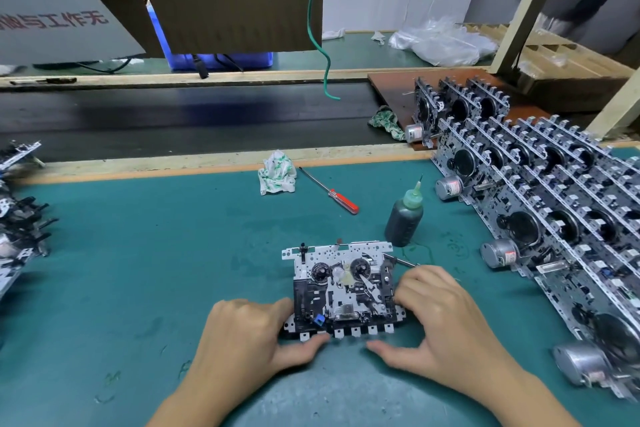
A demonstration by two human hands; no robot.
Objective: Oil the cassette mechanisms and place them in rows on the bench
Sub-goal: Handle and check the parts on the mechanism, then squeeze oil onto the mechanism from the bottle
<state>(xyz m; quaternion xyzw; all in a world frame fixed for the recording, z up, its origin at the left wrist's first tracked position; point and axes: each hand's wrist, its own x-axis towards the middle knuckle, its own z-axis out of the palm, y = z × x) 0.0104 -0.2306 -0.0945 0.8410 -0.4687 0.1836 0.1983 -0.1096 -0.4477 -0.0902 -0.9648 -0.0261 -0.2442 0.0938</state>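
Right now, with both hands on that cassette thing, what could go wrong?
The oil bottle stands upright just behind the cassette mechanism; lifting the mechanism could knock it over and spill oil on the green mat. The right hand also seems to hold a thin metal tool whose tip could snag small parts. The left hand has only an edge grip, so the mechanism might slip.

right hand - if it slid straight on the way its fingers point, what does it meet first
The right hand points up and left, so it would meet the cassette mechanism its fingers already touch; the oil bottle stands farther back.
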